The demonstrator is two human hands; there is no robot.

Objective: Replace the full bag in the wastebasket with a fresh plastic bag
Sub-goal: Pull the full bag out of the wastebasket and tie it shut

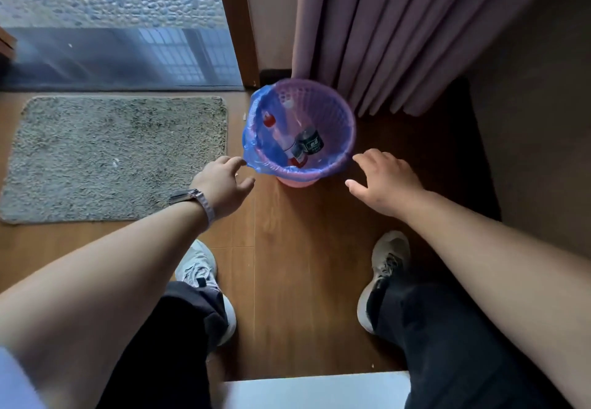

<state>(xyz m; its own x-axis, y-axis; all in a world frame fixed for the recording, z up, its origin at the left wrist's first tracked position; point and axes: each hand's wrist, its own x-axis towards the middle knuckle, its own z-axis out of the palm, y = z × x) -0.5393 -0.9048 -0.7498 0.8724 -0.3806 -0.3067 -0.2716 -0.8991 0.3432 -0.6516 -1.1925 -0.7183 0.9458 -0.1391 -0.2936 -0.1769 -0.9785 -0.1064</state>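
A pink mesh wastebasket [335,111] stands on the wooden floor ahead of my feet. A blue plastic bag [252,139] lines it and folds over the left and near rim. Inside lie plastic bottles [289,139] and a dark can [309,141]. My left hand [224,184], with a watch on the wrist, is open just left of the near rim, fingertips close to the bag's edge. My right hand [383,178] is open at the rim's right side, fingers spread, holding nothing.
A grey shaggy mat [112,155] lies on the floor to the left. Purple curtains [399,34] hang right behind the basket. A glass door [121,56] and its wooden frame [236,24] are at the back left. A white edge [313,389] sits between my legs.
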